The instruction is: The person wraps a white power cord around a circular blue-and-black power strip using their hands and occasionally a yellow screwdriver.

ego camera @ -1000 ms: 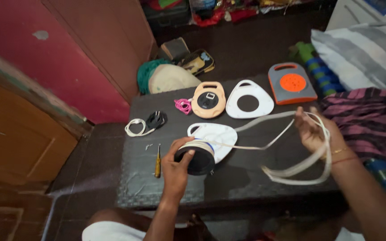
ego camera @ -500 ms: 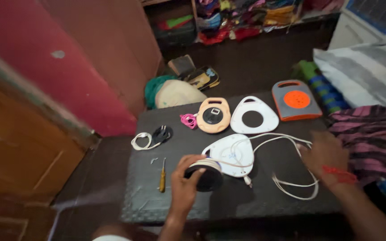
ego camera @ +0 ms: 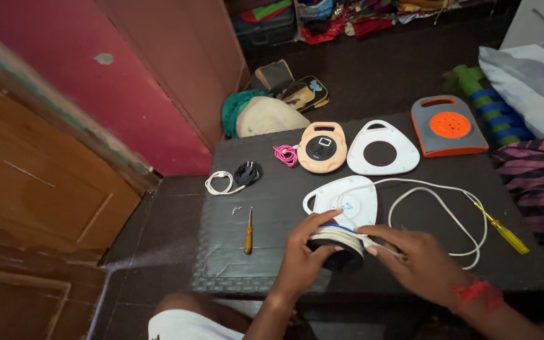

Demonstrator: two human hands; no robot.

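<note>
My left hand (ego camera: 303, 255) grips a black cable reel (ego camera: 340, 247) wound with white cord at the near edge of a dark table (ego camera: 272, 208). My right hand (ego camera: 420, 261) pinches the white cord (ego camera: 439, 217) right beside the reel. The rest of the cord lies in a loose loop on the table to the right. A white triangular cover (ego camera: 344, 198) lies just behind the reel.
A small yellow screwdriver (ego camera: 248, 236) lies left of my hands, a longer yellow screwdriver (ego camera: 505, 232) at the right. Further back lie a white cable with black plug (ego camera: 234, 177), pink wire (ego camera: 286, 155), a peach reel face (ego camera: 322, 147), a white ring cover (ego camera: 382, 148), an orange-grey reel case (ego camera: 447, 126).
My right hand came down from holding the cord high at the right and moved in next to the reel. The cord loop now lies on the table. The view shifted.
</note>
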